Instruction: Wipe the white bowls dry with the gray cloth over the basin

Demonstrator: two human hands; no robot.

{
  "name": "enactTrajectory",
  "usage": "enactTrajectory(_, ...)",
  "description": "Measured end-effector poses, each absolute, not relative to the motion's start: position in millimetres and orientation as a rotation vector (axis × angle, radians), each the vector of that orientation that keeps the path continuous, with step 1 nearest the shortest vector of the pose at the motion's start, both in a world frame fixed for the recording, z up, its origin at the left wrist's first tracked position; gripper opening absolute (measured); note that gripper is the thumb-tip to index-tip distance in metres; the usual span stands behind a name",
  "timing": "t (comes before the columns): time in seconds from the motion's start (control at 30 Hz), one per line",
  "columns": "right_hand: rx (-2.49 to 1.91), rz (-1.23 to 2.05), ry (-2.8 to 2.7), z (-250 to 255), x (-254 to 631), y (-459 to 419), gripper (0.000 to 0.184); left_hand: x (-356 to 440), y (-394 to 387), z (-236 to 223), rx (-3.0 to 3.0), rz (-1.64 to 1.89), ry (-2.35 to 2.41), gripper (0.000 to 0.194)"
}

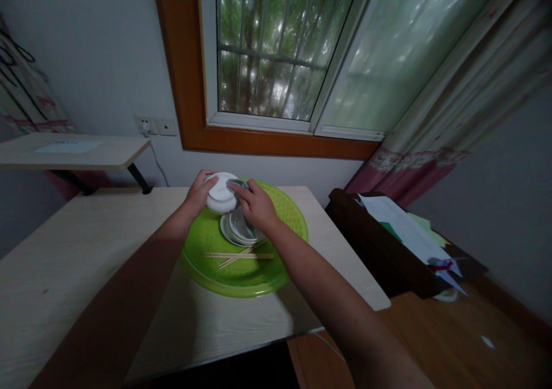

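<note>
My left hand [200, 192] grips a white bowl [223, 192] by its left side, the underside turned toward me. Against the bowl's right side, my right hand [257, 205] is closed on a small grey thing [238, 184] whose kind I cannot make out; the fingers partly cover it. Below the hands, a short stack of clear and whitish dishes [232, 231] sits on a round green basket-like tray [207, 277], partly hidden by my right hand. Several wooden chopsticks [238, 255] lie crossed on the tray in front of the dishes.
The tray rests on a pale wooden table [155, 320]. A raised shelf [107, 153] on dark legs stands at the left back. A barred window [276, 50] is behind the table. Right of it, a dark brown seat-like piece [371, 251] holds papers [397, 222].
</note>
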State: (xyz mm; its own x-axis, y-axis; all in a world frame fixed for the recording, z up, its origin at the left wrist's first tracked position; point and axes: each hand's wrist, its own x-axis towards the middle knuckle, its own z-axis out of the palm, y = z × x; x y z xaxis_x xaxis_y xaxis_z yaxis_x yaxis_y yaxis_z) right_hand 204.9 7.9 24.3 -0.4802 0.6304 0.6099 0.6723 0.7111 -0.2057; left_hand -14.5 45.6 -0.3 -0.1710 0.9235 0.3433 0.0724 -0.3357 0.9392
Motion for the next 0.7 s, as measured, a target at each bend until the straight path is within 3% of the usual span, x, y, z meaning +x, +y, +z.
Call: enactTrajectory(0.7,-0.883,-0.213,-2.411,38,199,-8,0.043,-10,35,10,1.672,1.528,1.368,0.046)
